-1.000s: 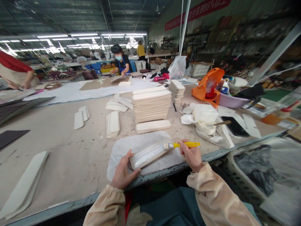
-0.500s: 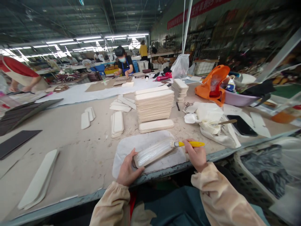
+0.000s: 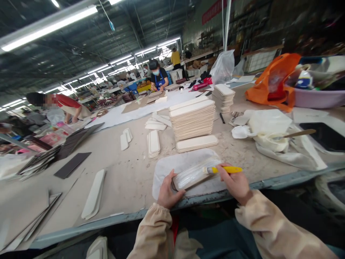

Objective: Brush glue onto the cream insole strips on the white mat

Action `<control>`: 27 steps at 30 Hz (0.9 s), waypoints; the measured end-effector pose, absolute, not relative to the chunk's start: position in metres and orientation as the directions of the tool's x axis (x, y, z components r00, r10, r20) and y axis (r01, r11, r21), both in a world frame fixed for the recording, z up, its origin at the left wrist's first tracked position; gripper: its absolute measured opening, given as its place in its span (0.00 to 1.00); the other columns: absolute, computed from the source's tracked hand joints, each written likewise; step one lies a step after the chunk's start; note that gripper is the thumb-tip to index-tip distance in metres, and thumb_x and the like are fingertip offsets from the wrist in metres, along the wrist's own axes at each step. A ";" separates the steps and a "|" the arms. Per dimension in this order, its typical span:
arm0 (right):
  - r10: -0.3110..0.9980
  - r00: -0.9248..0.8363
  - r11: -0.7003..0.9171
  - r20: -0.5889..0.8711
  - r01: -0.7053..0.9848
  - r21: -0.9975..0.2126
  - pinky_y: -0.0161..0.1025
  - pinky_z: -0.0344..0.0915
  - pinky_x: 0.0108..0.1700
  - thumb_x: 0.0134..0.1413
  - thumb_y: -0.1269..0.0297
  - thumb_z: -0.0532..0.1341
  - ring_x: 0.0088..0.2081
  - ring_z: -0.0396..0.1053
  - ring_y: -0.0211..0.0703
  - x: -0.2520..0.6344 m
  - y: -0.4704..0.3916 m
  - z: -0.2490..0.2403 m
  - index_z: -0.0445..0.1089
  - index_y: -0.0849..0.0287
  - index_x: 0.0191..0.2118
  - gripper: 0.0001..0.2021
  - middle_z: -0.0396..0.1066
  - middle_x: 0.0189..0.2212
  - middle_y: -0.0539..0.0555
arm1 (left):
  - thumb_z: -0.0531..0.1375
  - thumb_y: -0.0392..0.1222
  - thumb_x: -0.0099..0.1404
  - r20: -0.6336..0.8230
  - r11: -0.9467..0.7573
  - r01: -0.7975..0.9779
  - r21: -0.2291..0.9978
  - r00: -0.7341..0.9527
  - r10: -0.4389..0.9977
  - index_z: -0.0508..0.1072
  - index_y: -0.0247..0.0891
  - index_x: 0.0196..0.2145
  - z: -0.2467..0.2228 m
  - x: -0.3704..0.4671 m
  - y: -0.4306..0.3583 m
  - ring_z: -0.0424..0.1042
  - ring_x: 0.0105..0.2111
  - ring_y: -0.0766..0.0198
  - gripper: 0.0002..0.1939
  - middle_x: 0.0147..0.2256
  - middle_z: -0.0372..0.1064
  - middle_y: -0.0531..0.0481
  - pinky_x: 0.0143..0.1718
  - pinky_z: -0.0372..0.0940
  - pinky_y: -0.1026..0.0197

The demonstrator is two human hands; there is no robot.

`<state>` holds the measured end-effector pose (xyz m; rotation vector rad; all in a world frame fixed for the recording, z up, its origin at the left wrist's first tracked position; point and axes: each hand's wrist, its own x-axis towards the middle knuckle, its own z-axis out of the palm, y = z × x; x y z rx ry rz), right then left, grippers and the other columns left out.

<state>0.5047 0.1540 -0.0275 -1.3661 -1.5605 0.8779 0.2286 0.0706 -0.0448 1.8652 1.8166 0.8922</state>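
My right hand (image 3: 234, 181) is closed round a brush with a yellow handle (image 3: 232, 169). The bristles rest on the far right part of a long rounded panel (image 3: 190, 178), whose top looks wet and shiny. My left hand (image 3: 170, 190) grips the panel's left end between thumb and fingers. Beneath the panel lies a white sheet (image 3: 161, 165) with rounded corners, close to the table's front edge. Just behind the sheet is a low stack of cream panels (image 3: 196, 143), and behind that a tall stack (image 3: 192, 120).
Smaller piles of cream panels (image 3: 153, 144) lie left of the tall stack. At right are a cream-filled container wrapped in plastic (image 3: 271, 142) with a wooden stick (image 3: 300, 133), a black phone (image 3: 325, 136) and an orange bag (image 3: 272, 84). Two people (image 3: 159, 77) work across the table.
The view has swung left and tilted, so the table things appear further right. The brush has shifted slightly along the panel towards my left hand. Both hands keep their holds.
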 end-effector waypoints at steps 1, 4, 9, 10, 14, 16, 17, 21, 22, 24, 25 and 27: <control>0.989 0.008 0.130 0.146 0.412 -0.902 0.36 0.62 0.30 0.55 0.48 0.56 0.24 0.67 0.40 0.512 0.159 -0.028 0.67 0.57 0.24 0.18 0.68 0.19 0.49 | 0.66 0.44 0.50 0.175 -0.085 0.738 0.670 -0.045 0.984 0.52 0.35 0.61 -0.045 0.228 0.071 0.62 0.54 0.50 0.44 0.53 0.63 0.40 0.56 0.58 0.46; 0.986 0.060 0.122 0.157 0.390 -0.913 0.36 0.61 0.30 0.56 0.49 0.56 0.23 0.66 0.39 0.524 0.166 -0.026 0.64 0.57 0.20 0.20 0.67 0.19 0.50 | 0.67 0.44 0.49 0.178 -0.086 0.734 0.674 -0.048 0.983 0.53 0.36 0.60 -0.047 0.228 0.071 0.62 0.54 0.50 0.44 0.53 0.63 0.41 0.57 0.58 0.47; 0.988 -0.102 0.129 0.118 0.110 -0.986 0.35 0.59 0.25 0.57 0.47 0.54 0.19 0.60 0.35 0.497 0.149 -0.016 0.62 0.57 0.19 0.22 0.63 0.17 0.48 | 0.67 0.44 0.49 0.169 -0.076 0.723 0.687 -0.057 0.984 0.53 0.36 0.61 -0.049 0.227 0.071 0.62 0.55 0.50 0.45 0.53 0.63 0.42 0.58 0.56 0.46; 0.983 -0.152 0.115 0.103 0.069 -0.991 0.34 0.59 0.24 0.57 0.47 0.54 0.18 0.59 0.35 0.486 0.144 -0.015 0.63 0.57 0.20 0.22 0.63 0.17 0.48 | 0.67 0.44 0.49 0.168 -0.076 0.720 0.690 -0.057 0.984 0.52 0.37 0.61 -0.049 0.227 0.071 0.62 0.55 0.50 0.45 0.53 0.63 0.42 0.58 0.56 0.46; 0.950 -0.299 0.085 0.090 -0.028 -0.996 0.34 0.59 0.22 0.58 0.48 0.54 0.18 0.60 0.35 0.446 0.124 -0.021 0.67 0.58 0.27 0.19 0.65 0.18 0.48 | 0.67 0.43 0.48 0.173 -0.083 0.716 0.694 -0.053 0.984 0.50 0.38 0.62 -0.050 0.228 0.071 0.63 0.53 0.51 0.47 0.52 0.63 0.43 0.57 0.57 0.47; 0.936 -0.338 0.084 0.095 -0.047 -0.995 0.34 0.60 0.23 0.58 0.49 0.53 0.18 0.60 0.36 0.433 0.119 -0.025 0.67 0.57 0.32 0.17 0.64 0.16 0.46 | 0.67 0.42 0.49 0.172 -0.084 0.713 0.696 -0.053 0.984 0.49 0.39 0.63 -0.050 0.228 0.071 0.64 0.53 0.52 0.48 0.52 0.63 0.43 0.56 0.57 0.47; 0.930 -0.355 0.094 0.101 -0.037 -0.995 0.34 0.60 0.24 0.59 0.50 0.53 0.18 0.61 0.36 0.428 0.118 -0.026 0.67 0.57 0.34 0.16 0.63 0.15 0.45 | 0.67 0.42 0.49 0.171 -0.082 0.713 0.696 -0.054 0.984 0.49 0.38 0.63 -0.049 0.229 0.071 0.64 0.52 0.52 0.48 0.52 0.63 0.42 0.56 0.58 0.48; 0.927 -0.348 0.178 0.138 0.086 -0.980 0.35 0.64 0.30 0.59 0.52 0.51 0.21 0.65 0.37 0.431 0.121 -0.028 0.68 0.57 0.29 0.17 0.68 0.18 0.48 | 0.67 0.41 0.48 0.167 -0.074 0.714 0.696 -0.061 0.984 0.50 0.37 0.62 -0.047 0.230 0.072 0.63 0.53 0.51 0.47 0.52 0.64 0.42 0.56 0.57 0.47; 0.936 -0.319 0.193 0.146 0.121 -0.974 0.35 0.64 0.32 0.59 0.52 0.51 0.22 0.67 0.38 0.436 0.124 -0.028 0.68 0.57 0.27 0.18 0.69 0.19 0.49 | 0.67 0.41 0.48 0.164 -0.070 0.714 0.696 -0.063 0.984 0.51 0.37 0.62 -0.046 0.230 0.072 0.63 0.53 0.51 0.47 0.52 0.64 0.42 0.57 0.57 0.47; 0.956 -0.244 0.209 0.161 0.185 -0.960 0.35 0.64 0.34 0.59 0.51 0.51 0.24 0.68 0.39 0.449 0.131 -0.027 0.68 0.56 0.25 0.19 0.70 0.21 0.50 | 0.67 0.42 0.48 0.158 -0.061 0.717 0.695 -0.069 0.985 0.52 0.37 0.61 -0.046 0.229 0.072 0.62 0.55 0.50 0.46 0.52 0.64 0.41 0.58 0.55 0.46; 0.964 -0.204 0.214 0.171 0.211 -0.954 0.35 0.64 0.35 0.59 0.51 0.51 0.25 0.69 0.39 0.455 0.134 -0.026 0.68 0.56 0.24 0.19 0.71 0.22 0.50 | 0.67 0.43 0.49 0.155 -0.058 0.719 0.693 -0.070 0.985 0.53 0.37 0.61 -0.046 0.229 0.072 0.61 0.55 0.50 0.45 0.52 0.63 0.41 0.58 0.55 0.46; 0.973 -0.141 0.211 0.182 0.229 -0.950 0.35 0.64 0.35 0.59 0.50 0.52 0.26 0.69 0.39 0.463 0.139 -0.024 0.66 0.56 0.21 0.21 0.72 0.24 0.51 | 0.67 0.44 0.49 0.157 -0.060 0.724 0.687 -0.067 0.985 0.54 0.36 0.61 -0.047 0.228 0.072 0.60 0.56 0.49 0.44 0.54 0.62 0.41 0.59 0.54 0.45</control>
